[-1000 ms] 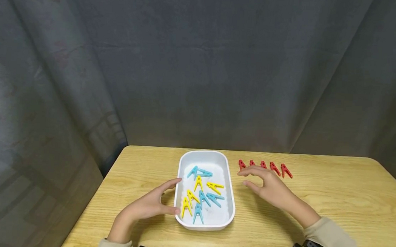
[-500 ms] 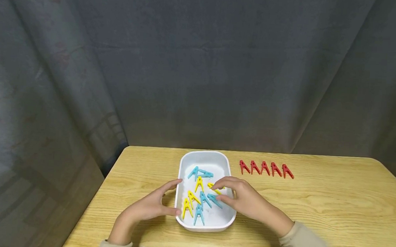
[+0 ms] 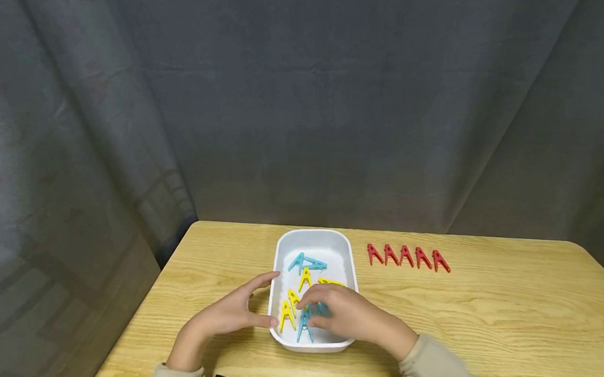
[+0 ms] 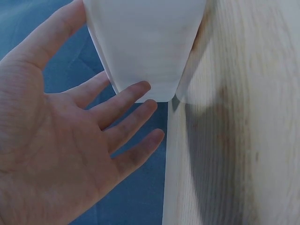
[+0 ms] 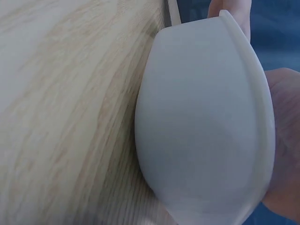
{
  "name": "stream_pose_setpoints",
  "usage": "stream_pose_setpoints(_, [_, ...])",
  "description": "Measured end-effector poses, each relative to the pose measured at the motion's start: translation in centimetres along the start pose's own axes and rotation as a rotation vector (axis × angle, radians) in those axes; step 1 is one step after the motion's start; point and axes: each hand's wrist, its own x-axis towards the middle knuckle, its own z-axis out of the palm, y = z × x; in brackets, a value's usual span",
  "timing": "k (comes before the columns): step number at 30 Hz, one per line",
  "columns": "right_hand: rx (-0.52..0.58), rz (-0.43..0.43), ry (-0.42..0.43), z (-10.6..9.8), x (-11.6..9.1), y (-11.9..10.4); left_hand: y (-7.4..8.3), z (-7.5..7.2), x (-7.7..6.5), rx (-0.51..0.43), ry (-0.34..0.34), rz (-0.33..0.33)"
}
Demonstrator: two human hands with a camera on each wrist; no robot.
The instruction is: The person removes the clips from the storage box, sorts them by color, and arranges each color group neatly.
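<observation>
left hand (image 3: 227,309): at nine o'clock of white tray (image 3: 334,254), fingers spread, thumb and one fingertip at the rim. yellow clip (image 3: 286,310) inside, near left wall. beside it, lowest blue clip (image 3: 305,320): long axis about twelve to six, legs toward six; three o'clock from left hand, between eight and nine from right hand (image 3: 343,311), the nearer. right thumb and forefinger curved, tips apart by its upper end; contact cannot be told.
</observation>
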Motion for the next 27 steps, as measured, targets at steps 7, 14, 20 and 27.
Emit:
stream_pose_setpoints(7, [-0.059,0.014,-0.076,0.5,0.7,-0.1,0.1,0.0,0.1,0.008,0.004,0.005])
stream_pose_setpoints(14, [-0.094,0.03,-0.117,1.1,0.9,0.0,-0.4,0.1,0.1,0.004,0.01,-0.004])
stream_pose_setpoints(20, [-0.126,0.022,-0.119,1.3,0.8,0.0,-0.5,0.2,0.1,-0.003,0.01,-0.007])
stream_pose_setpoints(27, [-0.164,0.023,-0.145,1.4,0.9,-0.1,-0.2,0.1,0.1,0.005,0.012,0.002])
